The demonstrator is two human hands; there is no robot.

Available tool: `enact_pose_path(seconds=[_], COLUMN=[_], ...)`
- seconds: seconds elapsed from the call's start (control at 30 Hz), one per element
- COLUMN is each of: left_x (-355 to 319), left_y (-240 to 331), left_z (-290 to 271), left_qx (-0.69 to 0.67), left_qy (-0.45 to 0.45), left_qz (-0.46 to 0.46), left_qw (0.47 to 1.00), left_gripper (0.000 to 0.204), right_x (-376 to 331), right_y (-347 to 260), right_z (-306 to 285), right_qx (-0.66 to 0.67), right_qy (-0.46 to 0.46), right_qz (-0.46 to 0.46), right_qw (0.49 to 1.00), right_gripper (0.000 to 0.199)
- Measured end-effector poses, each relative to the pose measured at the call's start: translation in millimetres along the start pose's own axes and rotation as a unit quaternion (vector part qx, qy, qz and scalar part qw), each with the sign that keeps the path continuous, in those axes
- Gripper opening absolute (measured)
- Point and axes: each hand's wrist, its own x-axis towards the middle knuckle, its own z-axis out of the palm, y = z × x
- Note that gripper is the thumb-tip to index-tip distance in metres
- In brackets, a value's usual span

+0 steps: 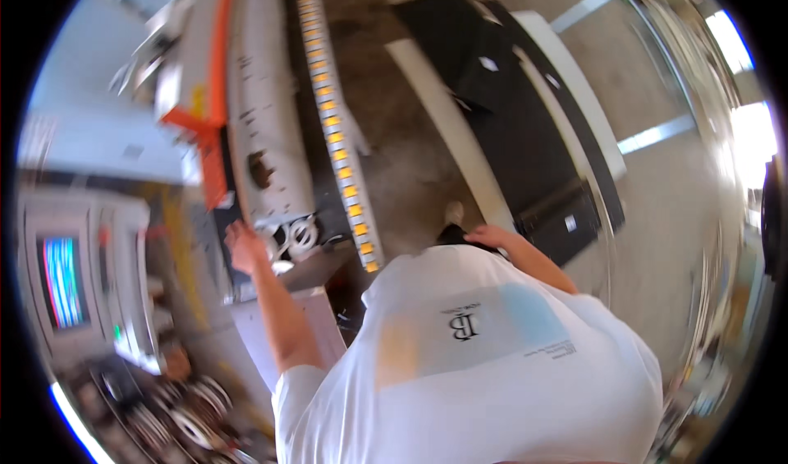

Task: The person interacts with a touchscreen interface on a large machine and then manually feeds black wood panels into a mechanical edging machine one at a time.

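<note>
Nearest: white T-shirt [492, 357] w/ a grey printed patch, filling the lower frame. Both bare forearms coming out from it.

Left hand [245, 246] stretched fwd, fingers [238, 233] spread loose, clamped on nothing; fingertips at or just short of the near end of a long pale machine rail [267, 119] — touching or not, can't tell, too blurred. Just right of those fingers: a small round metal ring part [301, 234] on the rail's end, apart from them. Further right again: long strip of yellow-orange squares [341, 136], running away from the fingers toward the top. Just beyond and left of the fingers: orange bracket [205, 136].

Right hand [491, 236] low by the hip, back of hand up, fingers curled under and out of sight — grip can't be told. Just left of it: shoe tip [453, 212] on concrete floor [402, 160]. Beyond and right of it: black mat [525, 128] w/ white edging boards.

Far left of left fingers: screen w/ coloured stripes [64, 279]. Below-left: blurred metal reels [193, 419].
</note>
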Motion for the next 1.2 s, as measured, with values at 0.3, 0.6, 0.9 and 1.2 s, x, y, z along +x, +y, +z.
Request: enact_pose_path(seconds=[0.3, 0.6, 0.9, 1.2], left_x=[86.5, -33.3, -287.9, -359.0], left_y=[14.3, 168.2, 353.2, 341.4], left_z=[41.5, 20.3, 7.4, 50.4], left_qx=[-0.049, -0.440, -0.213, -0.077], left_qy=[0.064, -0.022, -0.412, -0.511], left_qz=[0.004, 0.236, 0.494, 0.404], left_qw=[0.997, 0.866, 0.736, 0.755], left_gripper=[0.047, 0.035, 0.030, 0.034], right_x=[-83.5, -115.8, -52.7, 29.1], right_y=[15.5, 127.3, 282.9, 309.9], right_z=[47.1, 102.9, 146.9, 114.6], right_qx=[0.164, 0.279, 0.631, 0.919], right_qy=[0.161, 0.277, 0.243, 0.268], right_qz=[0.058, 0.199, 0.307, 0.284], right_qw=[0.971, 0.897, 0.670, 0.060], right_gripper=[0.047, 0.039, 0.050, 0.063])
